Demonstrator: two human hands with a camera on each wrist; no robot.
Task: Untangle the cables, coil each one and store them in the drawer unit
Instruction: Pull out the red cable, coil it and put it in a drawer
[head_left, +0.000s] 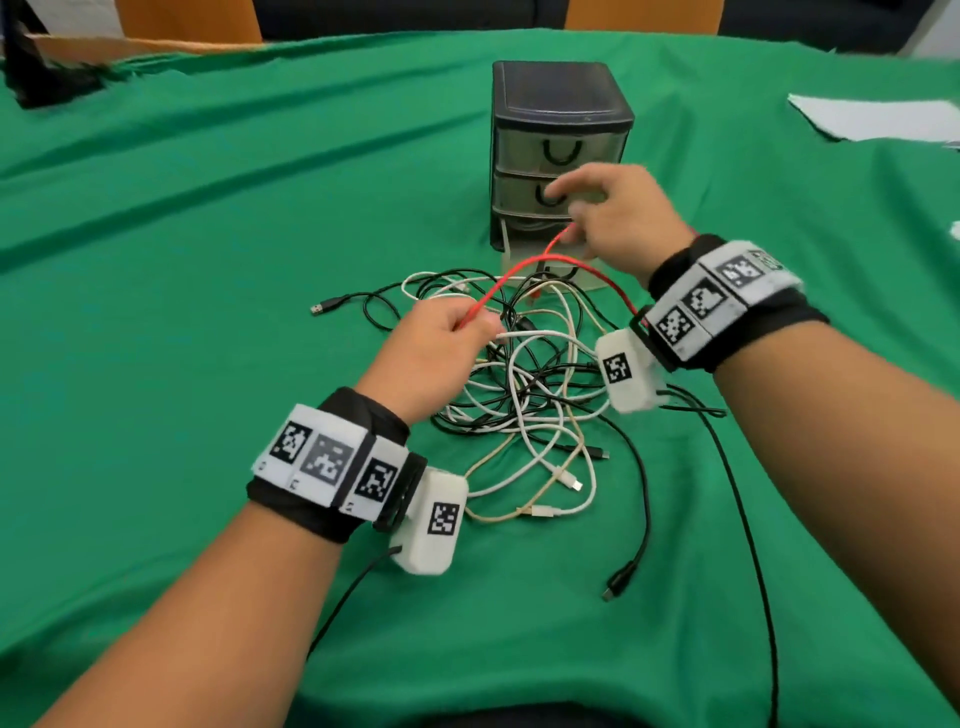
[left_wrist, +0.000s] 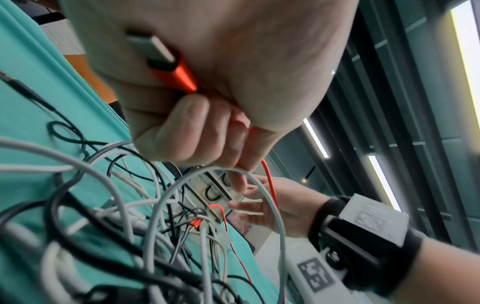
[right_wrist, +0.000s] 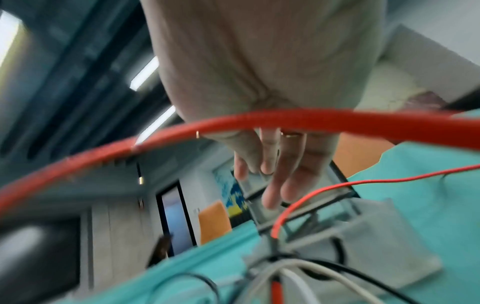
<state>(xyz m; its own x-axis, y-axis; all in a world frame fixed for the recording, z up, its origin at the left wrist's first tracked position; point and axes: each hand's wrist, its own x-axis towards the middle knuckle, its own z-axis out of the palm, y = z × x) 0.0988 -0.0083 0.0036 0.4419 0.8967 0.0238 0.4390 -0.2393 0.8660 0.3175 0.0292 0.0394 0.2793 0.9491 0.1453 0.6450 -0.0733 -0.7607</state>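
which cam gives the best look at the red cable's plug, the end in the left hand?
Left wrist: the red cable's plug sits close and sharp in the left hand. The head view shows only the red cable leaving the fist. The right wrist view shows the blurred cable, not that plug.
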